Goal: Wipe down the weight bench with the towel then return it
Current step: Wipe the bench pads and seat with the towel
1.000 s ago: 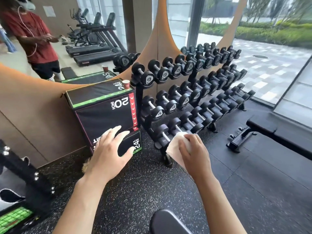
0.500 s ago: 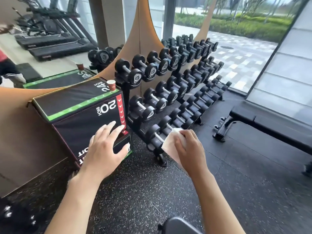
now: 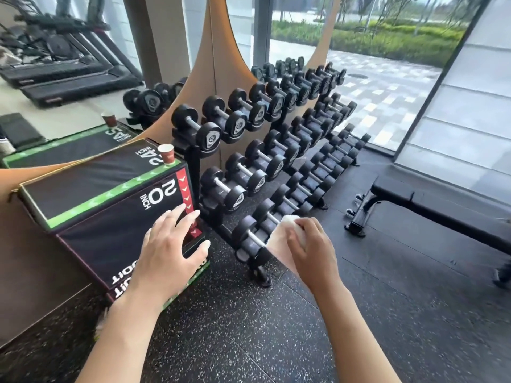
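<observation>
- The right hand (image 3: 312,250), at centre right of the frame, grips a white towel (image 3: 282,244) in front of the dumbbell rack (image 3: 265,150).
- The left hand (image 3: 168,252), fingers spread and holding nothing, hovers before the black plyo box (image 3: 110,200), lower left.
- The weight bench (image 3: 442,214) stands at right, well apart from both hands.
- A paper cup (image 3: 166,153) sits on the box's top corner.

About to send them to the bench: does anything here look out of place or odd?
One thing: a paper cup stands upright at the corner of the plyo box, beside the dumbbell rack, where a knock could tip it. The right hand grips the towel; the left hand is open. No spill shows.
</observation>
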